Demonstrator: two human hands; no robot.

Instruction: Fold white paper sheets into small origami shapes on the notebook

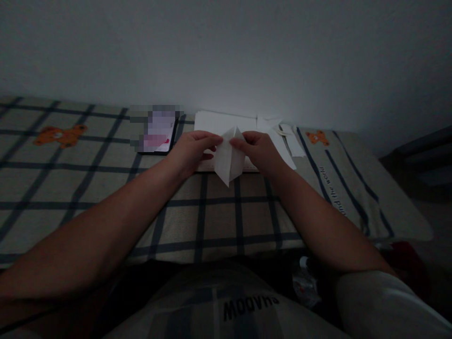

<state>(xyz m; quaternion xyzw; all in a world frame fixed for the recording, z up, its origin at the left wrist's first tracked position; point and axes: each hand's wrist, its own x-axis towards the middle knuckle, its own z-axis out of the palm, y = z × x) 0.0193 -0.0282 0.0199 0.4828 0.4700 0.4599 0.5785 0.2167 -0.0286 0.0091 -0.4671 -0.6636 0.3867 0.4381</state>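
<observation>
A folded white paper (229, 157) with a pointed lower tip hangs upright between both hands above the bed. My left hand (192, 149) pinches its upper left edge with thumb and fingers. My right hand (259, 149) pinches the upper right edge the same way. The two hands are level and close together. Behind them a stack of flat white paper sheets (221, 123) lies on the checked bedsheet (106, 174), near the wall.
A phone (157, 132) with a lit screen lies left of the sheets. More folded white paper pieces (286, 134) lie to the right. The sheet has dark stripes and orange bear prints (60, 135). A pale wall (226, 52) rises behind. The room is dim.
</observation>
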